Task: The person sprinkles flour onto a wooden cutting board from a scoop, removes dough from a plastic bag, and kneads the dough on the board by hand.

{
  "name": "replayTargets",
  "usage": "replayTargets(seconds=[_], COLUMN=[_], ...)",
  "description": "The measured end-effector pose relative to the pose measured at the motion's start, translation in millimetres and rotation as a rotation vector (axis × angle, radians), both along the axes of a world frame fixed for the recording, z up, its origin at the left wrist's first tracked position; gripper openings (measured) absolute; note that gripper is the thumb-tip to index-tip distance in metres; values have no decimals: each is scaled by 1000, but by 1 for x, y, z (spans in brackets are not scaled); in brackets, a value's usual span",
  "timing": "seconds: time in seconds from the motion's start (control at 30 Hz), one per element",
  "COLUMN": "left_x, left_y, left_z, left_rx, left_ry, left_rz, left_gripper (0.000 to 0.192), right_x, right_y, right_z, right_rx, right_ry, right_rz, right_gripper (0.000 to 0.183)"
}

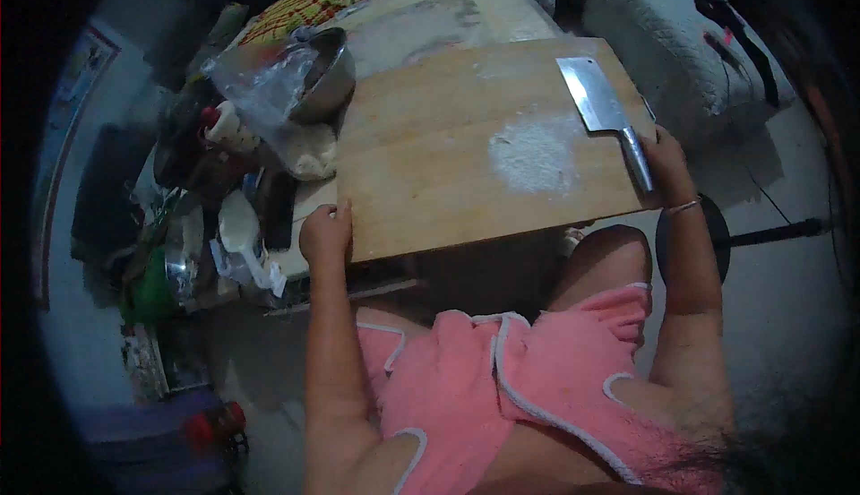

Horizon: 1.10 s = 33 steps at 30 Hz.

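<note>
A wooden board (416,152) lies across the table before me, its near edge jutting over my lap. My left hand (326,231) grips its near left corner, thumb on top. At the right edge, my right hand (665,162) holds the board's side; its fingers are partly hidden. Close beside that hand rests a cleaver (598,98), blade flat and pointing away, its metal handle (635,159) towards me. A patch of white flour-like powder (531,152) is spread on the board left of the cleaver.
Left of the board, a metal bowl (336,78) leans beside a clear plastic bag (262,85). A white scoop (238,226) lies nearer, among clutter. The pale table (517,4) extends behind the board. At right stand a covered sofa (638,31) and a round dark object (712,239).
</note>
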<state>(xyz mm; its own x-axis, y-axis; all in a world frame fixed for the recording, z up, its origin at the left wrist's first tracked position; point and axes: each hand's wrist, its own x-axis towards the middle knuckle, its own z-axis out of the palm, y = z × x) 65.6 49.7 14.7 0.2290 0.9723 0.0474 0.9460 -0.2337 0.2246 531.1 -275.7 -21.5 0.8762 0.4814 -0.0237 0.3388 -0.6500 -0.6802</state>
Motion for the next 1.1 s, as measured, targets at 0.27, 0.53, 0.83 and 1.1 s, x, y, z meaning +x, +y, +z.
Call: replayTargets(seconds=[0.27,0.53,0.83,1.1], left_x=[-4,13,9,9], left_y=[44,106,144,138], left_z=[-2,-10,-10,14], left_rx=[151,348,239,186], left_ry=[-203,-327,-312,-334], left_rz=[-26,55,245,124], left_gripper=[47,72,67,30], right_x=[-15,16,5,18], right_y=[10,-6,0,-10], right_z=[-4,-33,-26,-37], right_rx=[56,65,151,134], right_ry=[-21,-68,-52,-62], right_rz=[64,54,92,27], right_gripper=[50,51,46,45])
